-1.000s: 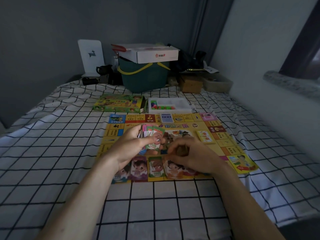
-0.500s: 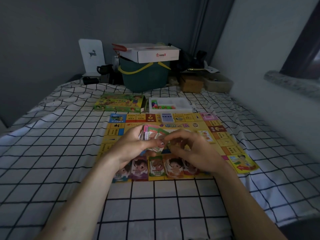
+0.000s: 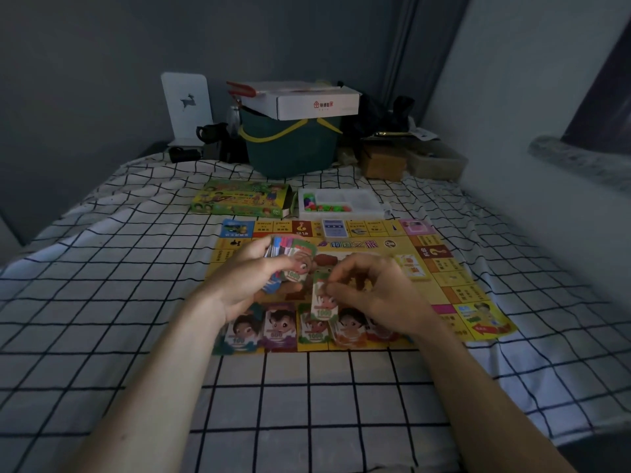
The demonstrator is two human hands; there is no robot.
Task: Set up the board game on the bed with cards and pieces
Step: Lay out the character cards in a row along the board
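Green 1000 note (image 3: 322,302) pinched in my right hand (image 3: 377,298), hanging over the matching green pile (image 3: 312,331) so denominations stay sorted along the game board (image 3: 444,268) near edge. My left hand (image 3: 246,281) grips the rest of the stack (image 3: 288,249), fanned for easy peeling. Board lies flat mid-bed (image 3: 136,302); piece tray (image 3: 341,203) and game box (image 3: 239,201) parked behind it, within reach.

Yellow game board (image 3: 440,268) flat on bed, money cards (image 3: 290,249) fanned above

Both forearms (image 3: 164,387) are bare, with no sleeves visible.
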